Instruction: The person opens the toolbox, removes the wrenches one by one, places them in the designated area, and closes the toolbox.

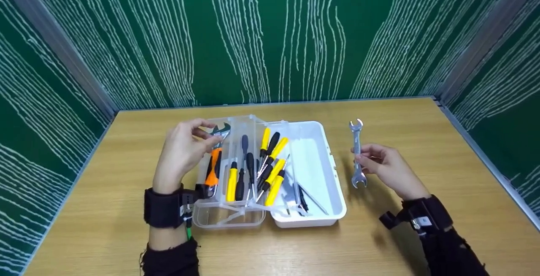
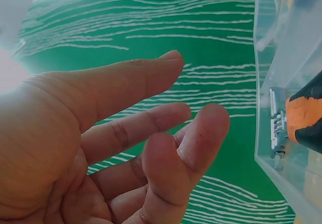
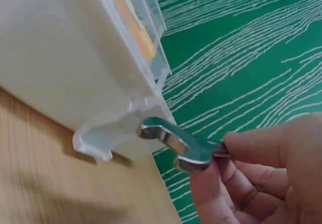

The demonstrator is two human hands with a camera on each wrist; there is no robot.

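Note:
On the right, my right hand (image 1: 389, 169) holds a silver double open-end wrench (image 1: 357, 142) between thumb and fingers, upright in the head view, beside the white toolbox (image 1: 312, 141). One jaw end of the wrench (image 3: 193, 151) points toward the box wall in the right wrist view. My left hand (image 1: 180, 153) hovers at the far left corner of the clear plastic tray (image 1: 241, 120), fingers loosely bent and holding nothing. Close by its fingertips lies an adjustable wrench (image 1: 214, 167) with an orange and black handle, inside the tray.
Several yellow and black screwdrivers (image 1: 275, 188) lie across the tray sections. Metal rods and a black tool (image 1: 303, 198) lie on the white box's floor. A clear lid (image 1: 230, 222) sticks out at the front left. Green walls (image 1: 236, 35) with white lines enclose the wooden table (image 1: 303, 250).

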